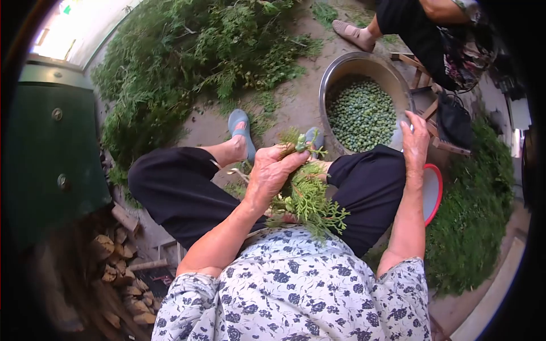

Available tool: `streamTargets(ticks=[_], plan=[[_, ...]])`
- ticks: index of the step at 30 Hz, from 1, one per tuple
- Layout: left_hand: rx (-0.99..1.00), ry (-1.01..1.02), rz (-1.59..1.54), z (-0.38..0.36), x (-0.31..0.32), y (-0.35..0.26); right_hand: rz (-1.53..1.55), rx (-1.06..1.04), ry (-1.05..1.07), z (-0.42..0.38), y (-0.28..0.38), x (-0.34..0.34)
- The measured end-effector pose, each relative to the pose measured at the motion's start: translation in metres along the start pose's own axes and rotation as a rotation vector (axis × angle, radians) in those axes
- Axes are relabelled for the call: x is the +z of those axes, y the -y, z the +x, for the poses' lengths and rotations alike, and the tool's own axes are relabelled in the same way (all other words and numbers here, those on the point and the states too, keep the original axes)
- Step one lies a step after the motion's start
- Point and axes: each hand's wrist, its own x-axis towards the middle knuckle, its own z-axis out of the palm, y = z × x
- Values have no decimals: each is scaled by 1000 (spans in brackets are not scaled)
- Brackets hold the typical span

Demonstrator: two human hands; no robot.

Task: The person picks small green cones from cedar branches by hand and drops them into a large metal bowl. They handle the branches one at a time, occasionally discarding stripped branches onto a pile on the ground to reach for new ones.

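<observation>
My left hand (267, 175) is closed around a leafy arborvitae sprig (314, 199), its flat green fronds hanging over my lap. Small green cones (301, 143) stick out right by the thumb and fingertips of that hand. My right hand (417, 136) is at the right rim of a large metal basin (325, 85), fingers slightly bent and apart, with nothing visible in them. Many small green cones (362, 113) lie inside the basin.
A big heap of cut green branches (199, 57) lies ahead to the left, and more greenery (469, 210) on the right. Another person's shoe (354, 35) is beyond the basin. Split firewood (122, 256) and a dark green cabinet (57, 148) are left. A red-rimmed bowl (433, 193) sits by my right forearm.
</observation>
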Motion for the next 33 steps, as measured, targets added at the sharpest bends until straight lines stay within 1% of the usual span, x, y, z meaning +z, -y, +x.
streamTargets(ticks=[1, 2, 4, 5, 6, 8, 9, 10, 11, 12, 13, 14, 15, 17, 20, 21, 22, 23, 24, 25, 26, 27, 28, 29, 30, 31, 32, 33], plan=[[70, -36, 61, 0, -1, 0, 189, 36, 51, -1, 21, -3], [72, -26, 67, -1, 0, -1, 379, 74, 102, -4, 50, -9], [139, -15, 156, -1, 2, -2, 742, 116, 263, -17, 105, -17], [120, 17, 242, 1, -1, -2, 726, -93, 293, -20, 124, -17], [124, 30, 248, 2, -5, -1, 702, -303, 318, -23, 141, -15], [510, 184, 748, 7, -13, 2, 765, -416, 329, -29, 164, -9], [758, 227, 929, 8, -18, 7, 701, -483, 353, -31, 166, -6], [779, 245, 926, 6, -13, 4, 635, -550, 379, -33, 164, -1], [630, 216, 796, 2, -9, 0, 662, -541, 414, -36, 160, 5], [479, 186, 666, -1, -5, -4, 648, -544, 397, -36, 159, 2], [245, 165, 546, -6, -2, -6, 687, -495, 451, -39, 159, -1], [193, 162, 433, -8, 1, -5, 728, -447, 505, -41, 159, -4], [167, 175, 446, -9, 3, -6, 727, -402, 522, -44, 156, -3], [117, 209, 449, -5, -1, 1, 728, -388, 522, -48, 152, -2], [121, 220, 477, -1, 0, 3, 737, -352, 547, -48, 149, -5], [155, 174, 558, -6, 14, -13, 797, -260, 550, -49, 149, -4], [211, 214, 689, -3, 11, -16, 861, -164, 558, -51, 149, -2], [310, 230, 705, 2, 11, -17, 894, -115, 485, -52, 151, -2], [398, 244, 722, 3, 10, -14, 989, 90, 537, -52, 149, 0], [465, 167, 653, 7, 7, -9, 1075, 375, 507, -47, 154, -10], [539, 87, 583, 11, 3, -5, 1183, 337, 336, -43, 142, -4], [174, 22, 192, 8, 3, -15, 1115, 358, 220, -38, 124, 3], [119, -46, -15, 6, 6, -24, 1084, 336, 120, -29, 110, 3], [123, -127, -85, 9, 0, -26, 1086, 350, 58, -21, 93, 4], [128, -206, -158, 13, -6, -25, 1000, 354, -24, -13, 73, 9], [141, -220, -157, 19, -17, -21, 949, 355, -85, -5, 55, 12], [205, -201, -164, 26, -32, -15, 822, 295, -120, 0, 27, 19], [262, -182, -169, 28, -42, -11, 483, 207, -147, 4, 16, 14]])
